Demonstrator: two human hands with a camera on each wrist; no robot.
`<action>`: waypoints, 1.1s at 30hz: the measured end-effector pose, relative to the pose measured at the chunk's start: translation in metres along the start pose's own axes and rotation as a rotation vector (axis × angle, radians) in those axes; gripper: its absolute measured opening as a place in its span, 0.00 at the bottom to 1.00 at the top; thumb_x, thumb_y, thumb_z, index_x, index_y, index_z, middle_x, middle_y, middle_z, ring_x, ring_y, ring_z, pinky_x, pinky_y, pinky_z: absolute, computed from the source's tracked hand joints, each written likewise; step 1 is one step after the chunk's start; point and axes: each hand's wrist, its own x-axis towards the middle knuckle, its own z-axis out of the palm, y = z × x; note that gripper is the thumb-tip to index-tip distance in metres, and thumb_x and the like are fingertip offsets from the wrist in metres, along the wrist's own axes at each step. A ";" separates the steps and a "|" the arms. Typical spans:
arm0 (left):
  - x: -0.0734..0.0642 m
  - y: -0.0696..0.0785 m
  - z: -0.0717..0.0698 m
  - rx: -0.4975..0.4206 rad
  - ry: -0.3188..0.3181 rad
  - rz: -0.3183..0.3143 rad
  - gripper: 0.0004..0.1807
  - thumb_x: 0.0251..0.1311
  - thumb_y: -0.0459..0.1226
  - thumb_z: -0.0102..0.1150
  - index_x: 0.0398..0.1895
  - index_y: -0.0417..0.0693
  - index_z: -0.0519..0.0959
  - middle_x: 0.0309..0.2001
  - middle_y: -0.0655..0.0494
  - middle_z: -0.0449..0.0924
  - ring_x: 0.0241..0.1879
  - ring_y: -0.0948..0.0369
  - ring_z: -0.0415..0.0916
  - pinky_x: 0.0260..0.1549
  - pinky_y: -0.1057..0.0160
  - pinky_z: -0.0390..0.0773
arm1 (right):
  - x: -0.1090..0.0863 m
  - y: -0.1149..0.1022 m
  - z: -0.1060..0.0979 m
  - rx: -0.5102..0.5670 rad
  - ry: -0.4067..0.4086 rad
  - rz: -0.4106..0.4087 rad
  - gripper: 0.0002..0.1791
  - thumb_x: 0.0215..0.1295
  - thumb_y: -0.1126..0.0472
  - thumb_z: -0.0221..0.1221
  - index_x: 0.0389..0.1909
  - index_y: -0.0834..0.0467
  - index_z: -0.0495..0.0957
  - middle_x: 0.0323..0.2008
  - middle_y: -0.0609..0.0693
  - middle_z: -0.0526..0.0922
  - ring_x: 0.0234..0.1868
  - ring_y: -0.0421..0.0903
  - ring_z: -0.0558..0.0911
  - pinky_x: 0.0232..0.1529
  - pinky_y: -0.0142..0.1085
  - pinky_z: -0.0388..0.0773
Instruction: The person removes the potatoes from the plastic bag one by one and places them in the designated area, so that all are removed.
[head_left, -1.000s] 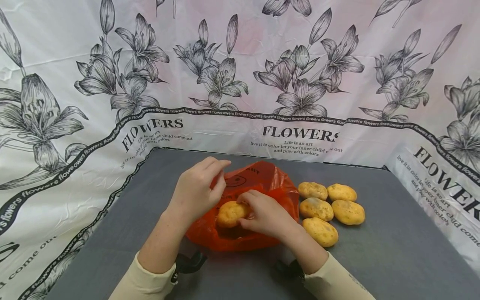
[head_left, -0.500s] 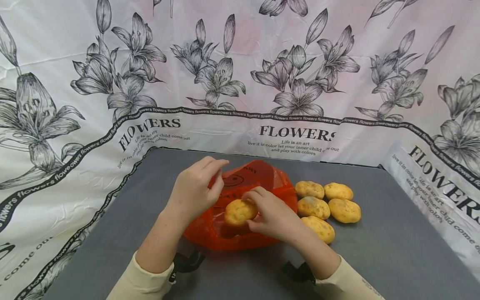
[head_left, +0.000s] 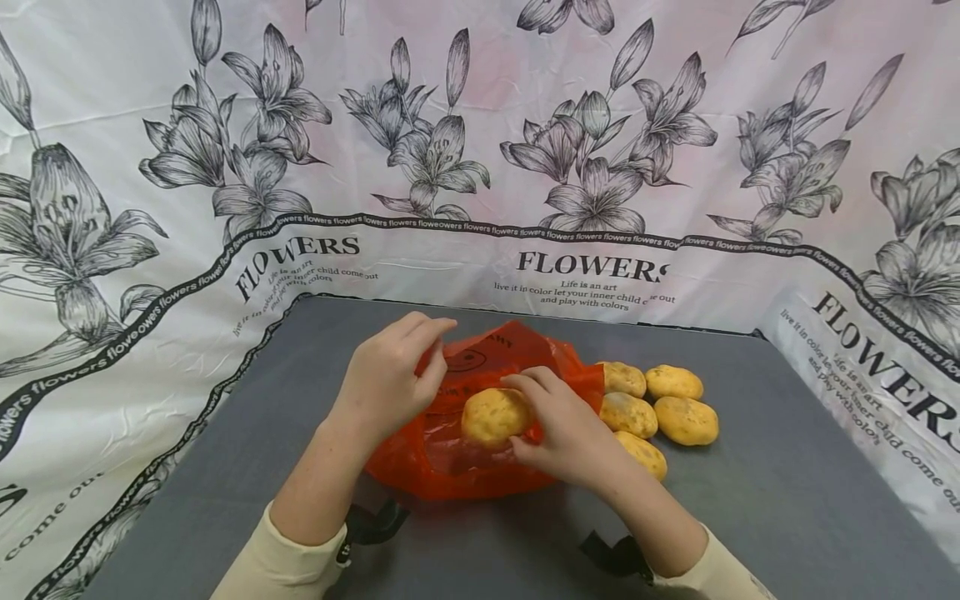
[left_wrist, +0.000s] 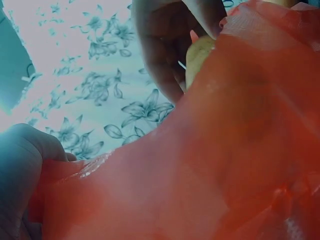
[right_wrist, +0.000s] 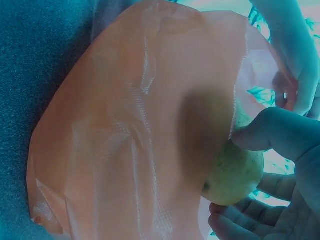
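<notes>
In the head view my right hand (head_left: 566, 429) grips a yellow potato (head_left: 495, 417) at the mouth of a red plastic bag (head_left: 450, 467). The right wrist view has the potato (right_wrist: 235, 175) between thumb and fingers, partly behind the thin bag wall (right_wrist: 115, 125). My left hand (head_left: 390, 375) is raised over the bag's left side; in the left wrist view this hand (left_wrist: 25, 170) pinches the bag's edge. The bag hides most of the potato (left_wrist: 198, 56) there. What lies deeper inside the bag cannot be made out.
Several potatoes (head_left: 686, 421) lie grouped on the grey table (head_left: 765, 500), just right of the bag; the right arm and bag partly cover some. A white floral sheet (head_left: 450, 267) hangs behind the table and along its sides.
My right hand has moved right and slightly up with the potato, which sat lower and farther left in the bag. The left hand has barely moved.
</notes>
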 end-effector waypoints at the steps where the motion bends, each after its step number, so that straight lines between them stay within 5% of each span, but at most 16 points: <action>1: 0.000 0.000 0.000 0.000 0.000 0.000 0.14 0.62 0.29 0.58 0.50 0.42 0.85 0.37 0.54 0.82 0.32 0.59 0.77 0.31 0.61 0.80 | -0.001 0.000 -0.001 -0.006 0.009 0.002 0.36 0.50 0.61 0.75 0.63 0.57 0.76 0.56 0.49 0.74 0.51 0.44 0.76 0.48 0.39 0.80; 33: -0.001 0.000 0.003 -0.003 -0.013 -0.002 0.15 0.62 0.29 0.58 0.51 0.41 0.85 0.38 0.53 0.82 0.32 0.59 0.77 0.29 0.60 0.79 | -0.040 0.006 -0.028 0.002 0.118 0.016 0.34 0.50 0.60 0.75 0.62 0.56 0.79 0.57 0.47 0.75 0.54 0.45 0.76 0.52 0.45 0.79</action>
